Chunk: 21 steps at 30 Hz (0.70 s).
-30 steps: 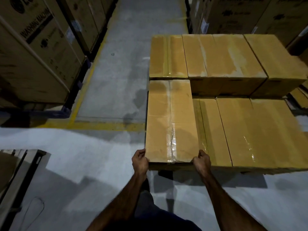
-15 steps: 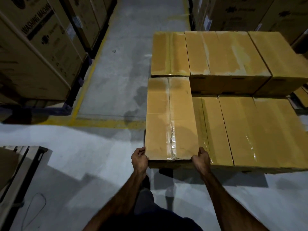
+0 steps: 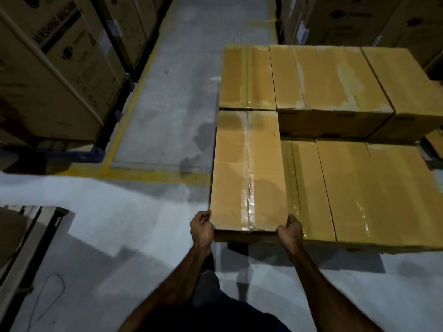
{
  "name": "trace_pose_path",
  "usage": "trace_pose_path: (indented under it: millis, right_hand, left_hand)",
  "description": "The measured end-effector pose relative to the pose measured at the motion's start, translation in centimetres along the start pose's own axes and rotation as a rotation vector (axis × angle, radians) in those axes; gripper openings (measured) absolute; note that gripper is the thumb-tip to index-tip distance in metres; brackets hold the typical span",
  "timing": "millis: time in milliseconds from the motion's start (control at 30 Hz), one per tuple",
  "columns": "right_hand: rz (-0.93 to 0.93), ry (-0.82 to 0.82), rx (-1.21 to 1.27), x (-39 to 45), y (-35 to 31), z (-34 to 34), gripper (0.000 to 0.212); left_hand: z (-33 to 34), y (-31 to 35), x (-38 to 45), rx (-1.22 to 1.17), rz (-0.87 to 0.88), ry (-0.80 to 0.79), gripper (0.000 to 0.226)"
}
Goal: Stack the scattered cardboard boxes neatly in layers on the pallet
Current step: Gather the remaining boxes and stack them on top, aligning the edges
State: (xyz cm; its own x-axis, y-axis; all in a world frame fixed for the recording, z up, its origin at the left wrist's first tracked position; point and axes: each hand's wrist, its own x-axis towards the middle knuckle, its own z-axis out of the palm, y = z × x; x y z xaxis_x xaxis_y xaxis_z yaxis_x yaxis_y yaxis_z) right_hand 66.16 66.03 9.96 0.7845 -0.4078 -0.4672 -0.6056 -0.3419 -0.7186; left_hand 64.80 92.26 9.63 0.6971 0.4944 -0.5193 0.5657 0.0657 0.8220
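Observation:
A long taped cardboard box (image 3: pixel 248 168) lies on the upper layer at the stack's front left corner. My left hand (image 3: pixel 202 230) grips its near left corner and my right hand (image 3: pixel 290 232) grips its near right corner. Behind it sits another upper-layer box (image 3: pixel 247 76), with two more upper-layer boxes (image 3: pixel 330 77) to the right. Lower-layer boxes (image 3: pixel 374 190) show at the front right. The pallet beneath is almost wholly hidden; only a dark gap (image 3: pixel 236 245) shows under the front edge.
Large washing-machine cartons (image 3: pixel 48 75) on a dark pallet stand at the left, more cartons (image 3: pixel 359 17) at the back right. A yellow floor line (image 3: pixel 153 174) crosses the grey aisle. A wooden pallet (image 3: pixel 26 240) with a loose cord lies at the lower left.
The held box has slid slightly forward, closing up against the box behind it. Both hands kept their grip on its near corners.

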Motion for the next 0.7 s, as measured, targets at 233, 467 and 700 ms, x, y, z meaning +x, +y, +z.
trace_pose_path:
  millis: [233, 467, 700]
  right_hand:
    - [-0.001, 0.011, -0.016, 0.8, 0.6, 0.2, 0.038]
    - [0.005, 0.008, -0.010, 0.4, -0.2, -0.3, 0.039]
    - [0.010, 0.000, -0.024, 0.5, -0.8, -0.4, 0.038]
  left_hand:
    - [0.2, 0.1, 0.2, 0.009, -0.016, -0.004, 0.037]
    - [0.4, 0.2, 0.1, -0.002, -0.013, 0.003, 0.034]
    - [0.5, 0.2, 0.7, -0.031, 0.000, -0.018, 0.037]
